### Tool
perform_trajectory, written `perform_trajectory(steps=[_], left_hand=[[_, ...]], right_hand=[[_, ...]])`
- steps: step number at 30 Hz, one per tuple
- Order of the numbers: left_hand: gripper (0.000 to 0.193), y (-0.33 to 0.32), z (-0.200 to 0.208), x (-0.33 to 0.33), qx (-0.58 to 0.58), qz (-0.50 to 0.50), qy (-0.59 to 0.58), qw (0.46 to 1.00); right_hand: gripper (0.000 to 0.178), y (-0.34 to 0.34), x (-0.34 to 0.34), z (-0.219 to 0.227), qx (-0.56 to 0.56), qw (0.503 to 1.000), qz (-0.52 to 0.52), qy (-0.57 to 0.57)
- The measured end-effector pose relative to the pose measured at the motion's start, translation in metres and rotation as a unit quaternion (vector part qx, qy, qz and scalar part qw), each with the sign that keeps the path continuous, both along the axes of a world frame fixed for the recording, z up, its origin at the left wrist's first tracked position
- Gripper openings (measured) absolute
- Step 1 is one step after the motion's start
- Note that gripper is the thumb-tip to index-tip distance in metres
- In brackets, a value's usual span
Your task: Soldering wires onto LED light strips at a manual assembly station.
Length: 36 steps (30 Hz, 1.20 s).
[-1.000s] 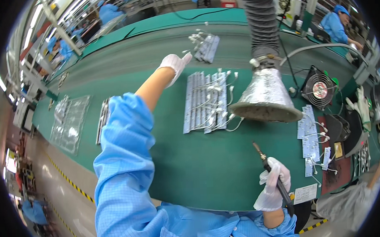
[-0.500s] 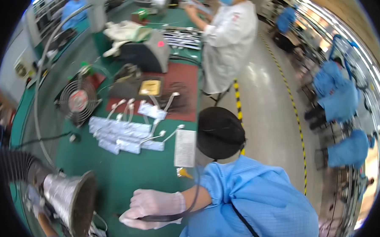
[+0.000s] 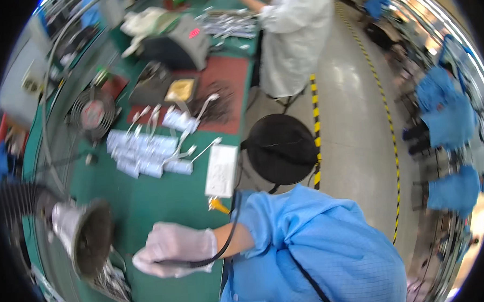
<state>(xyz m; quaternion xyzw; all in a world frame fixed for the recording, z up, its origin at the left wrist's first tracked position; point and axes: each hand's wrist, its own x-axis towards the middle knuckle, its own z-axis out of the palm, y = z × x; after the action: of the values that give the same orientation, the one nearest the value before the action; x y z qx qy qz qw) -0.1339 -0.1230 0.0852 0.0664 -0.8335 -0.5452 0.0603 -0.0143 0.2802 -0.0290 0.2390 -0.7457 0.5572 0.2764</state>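
My right hand [image 3: 173, 250], in a white glove, reaches left over the green table. Its fingers are closed round a slim tool with a black cord [image 3: 222, 251]; most of the tool is hidden in the fist, so I cannot tell its exact kind. The cord runs back over the wrist. Left of the hand is a silver extraction cone [image 3: 67, 229] on a ribbed black hose. Between them lies a bundle of white parts [image 3: 111, 281]. Several pale flat packs with white cables [image 3: 145, 150] lie farther up the table. My left hand is out of view.
A white rectangular piece [image 3: 221, 171] with a yellow end lies at the table's right edge, beside a black round stool [image 3: 281, 149]. A small fan [image 3: 93, 114] and a red mat [image 3: 231, 92] are farther off. A co-worker in white [image 3: 296, 40] works beyond.
The view has shifted, and the table things appear higher. A gloved hand at the lower left, seen earlier by the cone, is out of view. My right hand keeps its grip on the corded tool.
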Motion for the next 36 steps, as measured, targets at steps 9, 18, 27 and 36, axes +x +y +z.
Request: perform_trajectory(steps=[9,18,27,36], left_hand=[[0.102,-0.018,-0.022,0.208,-0.169,-0.131,-0.233,0.949],[0.068,0.002,-0.054,0.196,-0.711,-0.202,-0.133,0.66],[0.051,-0.023,-0.08,0.059,-0.744,-0.006,0.053,0.666],[0.06,0.027,-0.114,0.101,-0.403,-0.029,0.095,0.91]], right_hand=[[0.021,-0.01,0.015,-0.013,-0.085,0.941,0.132,-0.299],[0.026,-0.017,0.025,-0.024,-0.096,0.977,-0.049,-0.183],[0.024,-0.015,0.019,-0.032,-0.089,0.979,-0.047,-0.177],[0.024,-0.017,0.021,-0.024,-0.077,0.986,-0.045,-0.144]])
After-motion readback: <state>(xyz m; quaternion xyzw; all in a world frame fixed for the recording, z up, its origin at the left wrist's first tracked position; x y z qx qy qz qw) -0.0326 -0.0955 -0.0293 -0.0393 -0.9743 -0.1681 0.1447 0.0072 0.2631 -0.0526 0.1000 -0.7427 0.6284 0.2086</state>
